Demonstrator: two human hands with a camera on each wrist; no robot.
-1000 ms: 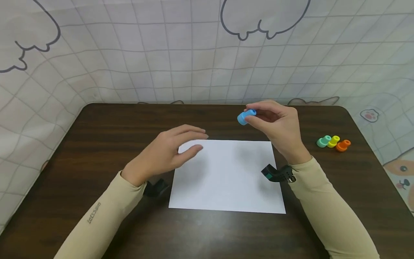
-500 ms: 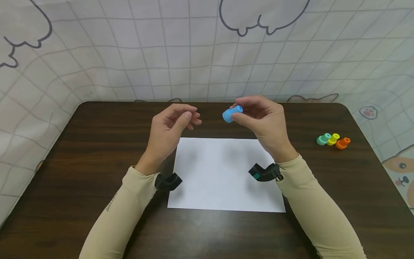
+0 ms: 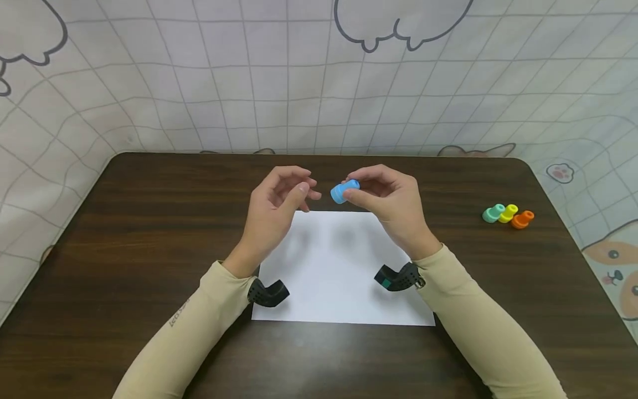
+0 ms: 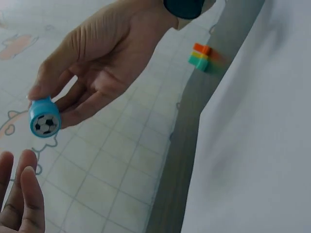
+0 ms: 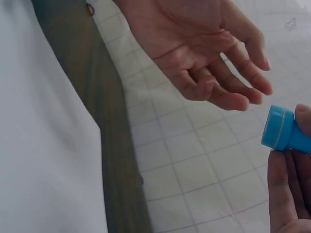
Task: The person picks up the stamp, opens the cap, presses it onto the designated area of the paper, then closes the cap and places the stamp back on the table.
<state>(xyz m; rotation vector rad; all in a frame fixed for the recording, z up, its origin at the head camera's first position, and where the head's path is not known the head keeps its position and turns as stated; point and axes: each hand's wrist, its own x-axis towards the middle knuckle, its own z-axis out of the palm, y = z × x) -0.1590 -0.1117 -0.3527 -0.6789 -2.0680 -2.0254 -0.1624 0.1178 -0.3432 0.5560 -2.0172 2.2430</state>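
Between the thumb and fingers of my right hand is a small blue toy stamp, held above the paper's far edge. Its wide round end carries a soccer-ball picture, seen on the stamp in the left wrist view. That wide end points toward my left hand, which is raised to the left with loosely bent fingers and nothing in them. A small gap separates the left fingertips from the stamp in the right wrist view. Below both hands lies a white sheet of paper.
On the right of the dark wooden table lie a teal stamp, a yellow stamp and an orange stamp, close together. A white grid-patterned cloth hangs behind the table.
My right hand has carried the blue stamp leftward over the paper. My left hand has risen and turned palm inward, then shifted right, closer to the stamp.
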